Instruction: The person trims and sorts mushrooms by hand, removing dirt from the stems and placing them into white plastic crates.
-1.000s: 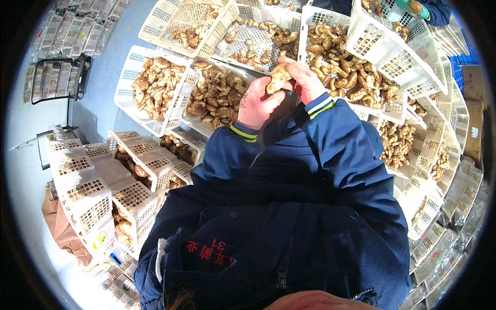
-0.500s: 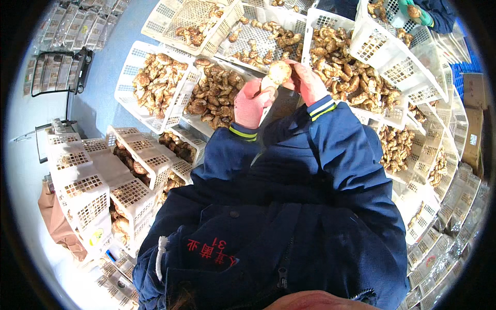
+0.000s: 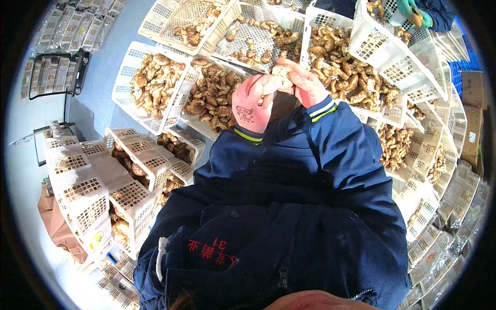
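A pale mushroom (image 3: 279, 78) is held up between my two pink-gloved hands, in front of my chest. My left hand (image 3: 252, 103) closes round its stem side, back of the glove turned up. From the other side, the fingers of my right hand (image 3: 308, 87) are bent against the cap. Nearest my left hand stands a white crate of brown mushrooms (image 3: 213, 95). Just beyond my right hand is a fuller crate of mushrooms (image 3: 347, 67). The undersides of both hands are hidden.
Another mushroom crate (image 3: 147, 85) stands at the left, and stacked white crates (image 3: 85, 181) rise at lower left. More crates curve along the right. At top right a co-worker's teal-gloved hand (image 3: 413, 13) holds a mushroom above a tilted crate (image 3: 395, 57).
My left hand has rolled over, so its back now faces up. The mushroom has been turned and tilted between the hands; my right hand has shifted slightly.
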`<state>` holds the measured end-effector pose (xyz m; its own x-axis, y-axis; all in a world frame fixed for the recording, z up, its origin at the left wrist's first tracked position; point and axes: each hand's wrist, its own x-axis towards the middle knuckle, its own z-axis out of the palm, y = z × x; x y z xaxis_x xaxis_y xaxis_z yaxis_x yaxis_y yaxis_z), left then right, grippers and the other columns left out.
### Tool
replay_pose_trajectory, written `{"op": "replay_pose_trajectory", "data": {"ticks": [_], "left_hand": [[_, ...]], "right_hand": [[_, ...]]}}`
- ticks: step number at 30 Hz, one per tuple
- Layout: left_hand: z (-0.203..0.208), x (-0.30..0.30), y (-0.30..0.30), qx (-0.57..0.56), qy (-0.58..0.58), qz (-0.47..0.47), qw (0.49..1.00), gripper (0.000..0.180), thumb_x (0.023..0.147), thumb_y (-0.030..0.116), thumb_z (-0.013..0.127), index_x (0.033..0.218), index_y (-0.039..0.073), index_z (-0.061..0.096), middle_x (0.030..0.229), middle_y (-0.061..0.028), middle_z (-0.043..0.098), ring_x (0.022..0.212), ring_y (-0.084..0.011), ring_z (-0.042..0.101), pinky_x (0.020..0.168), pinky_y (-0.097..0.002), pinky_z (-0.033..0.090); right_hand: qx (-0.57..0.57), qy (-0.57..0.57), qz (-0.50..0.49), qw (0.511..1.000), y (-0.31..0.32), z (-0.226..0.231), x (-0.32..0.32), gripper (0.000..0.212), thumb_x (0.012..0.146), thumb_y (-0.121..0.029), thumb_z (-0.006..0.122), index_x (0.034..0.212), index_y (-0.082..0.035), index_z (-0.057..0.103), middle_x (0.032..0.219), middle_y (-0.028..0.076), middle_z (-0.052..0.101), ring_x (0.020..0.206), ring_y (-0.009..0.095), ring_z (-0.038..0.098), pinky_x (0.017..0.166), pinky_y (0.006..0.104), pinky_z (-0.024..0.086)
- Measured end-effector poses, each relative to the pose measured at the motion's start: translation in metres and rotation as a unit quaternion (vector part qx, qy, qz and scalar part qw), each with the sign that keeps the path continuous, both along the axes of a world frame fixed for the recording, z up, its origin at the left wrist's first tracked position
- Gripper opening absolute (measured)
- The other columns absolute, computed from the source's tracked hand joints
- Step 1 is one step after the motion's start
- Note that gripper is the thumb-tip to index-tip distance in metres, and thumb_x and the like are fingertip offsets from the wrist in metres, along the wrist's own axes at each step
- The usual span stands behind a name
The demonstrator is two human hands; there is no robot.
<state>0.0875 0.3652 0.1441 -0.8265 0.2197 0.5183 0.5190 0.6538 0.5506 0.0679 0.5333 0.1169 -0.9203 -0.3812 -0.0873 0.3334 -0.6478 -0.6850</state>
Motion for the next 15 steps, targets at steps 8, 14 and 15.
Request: {"op": "replay_pose_trajectory", "data": {"ticks": [8,14,15], "left_hand": [[0.001,0.011,0.004,0.385,-0.426,-0.025,0.818,0.043,0.074,0.006,0.062,0.113,-0.002,0.047,0.097,-0.0088,0.055,0.079,-0.0125,0.055,0.066,-0.0227,0.045],[0.003,0.012,0.003,0.359,-0.322,0.001,0.876,0.032,0.076,0.005,0.061,0.105,-0.001,0.051,0.089,-0.0077,0.056,0.075,-0.0111,0.055,0.064,-0.0226,0.045],[-0.007,0.01,0.003,0.387,-0.333,-0.002,0.86,0.032,0.075,0.004,0.062,0.105,-0.001,0.052,0.09,-0.0081,0.057,0.076,-0.0119,0.055,0.065,-0.0231,0.045]], "right_hand": [[-0.042,0.025,-0.011,0.999,0.006,0.005,0.0,0.06,0.08,-0.018,0.054,0.13,0.005,0.028,0.123,0.017,0.046,0.112,0.024,0.046,0.095,0.0337,0.036],[-0.03,0.011,-0.013,0.999,0.001,0.0,-0.003,0.048,0.087,-0.021,0.047,0.128,0.001,0.034,0.121,0.013,0.047,0.11,0.022,0.048,0.093,0.0332,0.04],[-0.019,-0.002,-0.03,0.999,0.003,-0.001,-0.002,0.047,0.088,-0.022,0.046,0.127,0.001,0.035,0.121,0.013,0.048,0.11,0.022,0.049,0.092,0.0331,0.041]]}}
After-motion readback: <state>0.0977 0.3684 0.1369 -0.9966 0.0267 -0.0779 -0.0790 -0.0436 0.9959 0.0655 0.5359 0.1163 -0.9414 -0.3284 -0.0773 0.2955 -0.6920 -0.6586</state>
